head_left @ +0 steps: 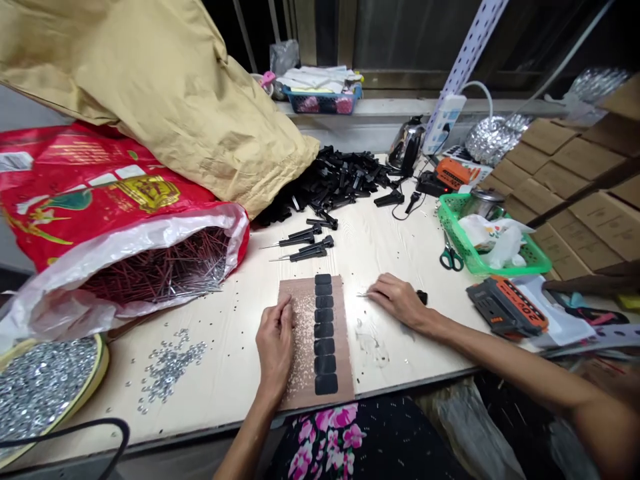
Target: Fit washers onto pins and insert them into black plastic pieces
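Resting on brown sheet (pixel 341 333), prob to steady it, is L hand (pixel 275 340) (can't tell if grip's clamped), while R hand (pixel 397 300) has grip clamped on thin metal pc (pixel 363 295) just right of sheet, w/ red bag (pixel 100 180) of rods (pixel 165 267) + bowl (pixel 103 360) of rings (pixel 50 373) left of it, green basket (pixel 500 269) w/ jar (pixel 485 203) right.

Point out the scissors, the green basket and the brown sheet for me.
Scissors (pixel 449 247): head view, where handles meet blades.
Green basket (pixel 453 231): head view, its left wall.
Brown sheet (pixel 342 340): head view, bare strip right of the black pieces.
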Tool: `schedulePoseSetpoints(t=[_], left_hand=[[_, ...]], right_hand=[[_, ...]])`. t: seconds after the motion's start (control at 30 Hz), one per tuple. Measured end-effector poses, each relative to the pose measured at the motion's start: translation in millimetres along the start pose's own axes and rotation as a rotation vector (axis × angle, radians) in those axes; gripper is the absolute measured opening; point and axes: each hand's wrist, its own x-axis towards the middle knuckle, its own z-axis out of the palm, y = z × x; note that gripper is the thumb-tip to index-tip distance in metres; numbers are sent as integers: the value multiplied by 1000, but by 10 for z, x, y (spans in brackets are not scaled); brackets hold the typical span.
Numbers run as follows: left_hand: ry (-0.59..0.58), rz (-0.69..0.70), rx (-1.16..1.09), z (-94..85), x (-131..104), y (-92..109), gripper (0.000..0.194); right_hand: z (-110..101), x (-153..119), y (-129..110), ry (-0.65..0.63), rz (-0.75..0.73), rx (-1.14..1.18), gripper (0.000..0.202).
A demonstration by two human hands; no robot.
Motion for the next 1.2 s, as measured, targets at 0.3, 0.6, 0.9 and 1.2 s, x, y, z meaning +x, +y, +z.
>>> schedulePoseSetpoints(t=[0.3, 0.6, 0.9, 1.2], left_hand=[[20, 5, -75, -36, -80, 27, 34], [378, 40, 546, -1226, -113, -605, 30], [247, -150, 959, -1508, 490, -1123, 33], [225, -50, 753, -1622, 619, -1197, 19]], right_hand=[[228, 1185, -316, 33, -210, -217, 31], [899, 1977, -723, -236, -236, -494, 27], [852, 1973, -800, -247, -169, -505, 28], [939, 1950, -744, -162, -214, -469, 21]])
